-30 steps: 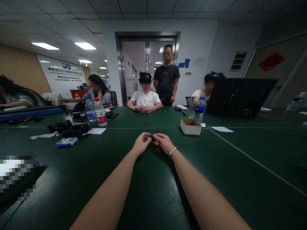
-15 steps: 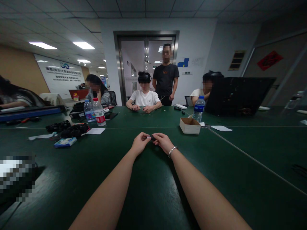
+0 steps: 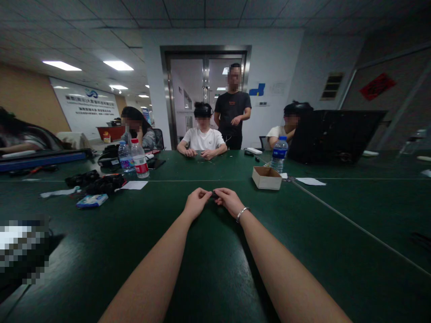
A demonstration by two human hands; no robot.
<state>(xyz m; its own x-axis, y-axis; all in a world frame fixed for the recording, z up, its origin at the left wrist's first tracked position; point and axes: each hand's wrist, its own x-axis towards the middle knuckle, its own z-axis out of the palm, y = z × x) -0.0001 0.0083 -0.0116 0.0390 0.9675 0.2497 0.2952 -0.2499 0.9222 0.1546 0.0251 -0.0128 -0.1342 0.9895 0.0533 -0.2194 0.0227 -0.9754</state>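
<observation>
Both of my arms stretch forward over the dark green table (image 3: 208, 269). My left hand (image 3: 195, 202) and my right hand (image 3: 230, 200) meet fingertip to fingertip at the middle of the table. Between them they pinch a small dark object (image 3: 213, 194), too small to name. A silver bracelet (image 3: 242, 212) circles my right wrist. The fingers of both hands are curled closed around the little piece.
A small open cardboard box (image 3: 267, 177) sits ahead right, with a water bottle (image 3: 279, 154) behind it. Two bottles (image 3: 138, 158), black gear (image 3: 103, 183) and a blue packet (image 3: 92, 200) lie left. An open laptop (image 3: 333, 136) stands right. Several people sit or stand across the table.
My hands stay pinched together in almost the same spot. The standing person across the table has raised a forearm in front of the chest.
</observation>
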